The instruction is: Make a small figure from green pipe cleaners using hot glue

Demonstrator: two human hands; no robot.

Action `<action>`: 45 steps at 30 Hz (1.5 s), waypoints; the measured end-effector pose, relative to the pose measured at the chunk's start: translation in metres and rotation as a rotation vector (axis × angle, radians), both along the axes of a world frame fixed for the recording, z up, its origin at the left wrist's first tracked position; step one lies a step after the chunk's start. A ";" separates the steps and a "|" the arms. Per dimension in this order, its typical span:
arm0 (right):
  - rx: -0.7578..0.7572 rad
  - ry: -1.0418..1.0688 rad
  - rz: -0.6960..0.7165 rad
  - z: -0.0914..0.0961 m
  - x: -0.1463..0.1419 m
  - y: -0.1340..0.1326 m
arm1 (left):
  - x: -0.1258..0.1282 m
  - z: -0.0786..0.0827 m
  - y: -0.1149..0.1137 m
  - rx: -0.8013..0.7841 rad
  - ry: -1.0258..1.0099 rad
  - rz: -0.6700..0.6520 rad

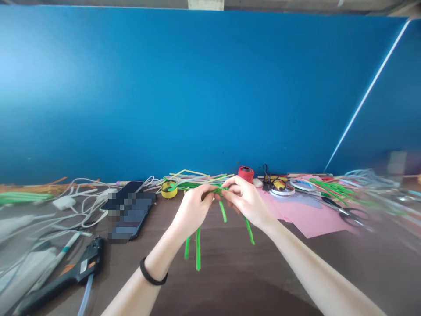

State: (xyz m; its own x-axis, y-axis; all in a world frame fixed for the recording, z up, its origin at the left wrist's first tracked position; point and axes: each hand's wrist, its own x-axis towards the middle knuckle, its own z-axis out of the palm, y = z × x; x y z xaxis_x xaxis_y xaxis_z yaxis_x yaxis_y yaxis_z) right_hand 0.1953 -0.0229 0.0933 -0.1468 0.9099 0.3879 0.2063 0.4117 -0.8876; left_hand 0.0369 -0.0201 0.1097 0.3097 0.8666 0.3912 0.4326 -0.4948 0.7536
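Green pipe cleaners are held up over the dark tabletop, pinched between both hands. My left hand, with a black band on its wrist, has thumb and fingertips closed on them from the left. From the right, my right hand pinches the same bunch, its fingertips close to the left ones. Several fuzzy green ends dangle below the hands, two under the left and others near the right. Just where the stems cross is partly hidden by the fingers.
At left lie a black glue gun, a phone and tangled white cables. Behind the hands are a yellow tape roll and a red roll. Pink paper and scissors lie right. A blue partition stands behind.
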 end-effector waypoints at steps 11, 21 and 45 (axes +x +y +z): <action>-0.245 -0.039 0.270 0.006 0.004 0.001 | -0.005 -0.001 0.006 -0.266 -0.114 -0.230; 0.021 -0.320 0.129 0.019 0.009 -0.008 | -0.017 0.007 0.004 -0.199 0.163 -0.220; -0.033 0.239 0.110 0.009 -0.005 -0.007 | -0.002 -0.003 -0.002 0.198 0.030 0.012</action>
State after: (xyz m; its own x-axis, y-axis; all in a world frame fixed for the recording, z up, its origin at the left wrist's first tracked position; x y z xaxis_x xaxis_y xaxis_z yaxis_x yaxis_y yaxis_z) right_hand 0.1903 -0.0301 0.1020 -0.1534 0.9063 0.3939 -0.0552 0.3902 -0.9191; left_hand 0.0353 -0.0223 0.1070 0.3140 0.7772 0.5454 0.4606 -0.6270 0.6283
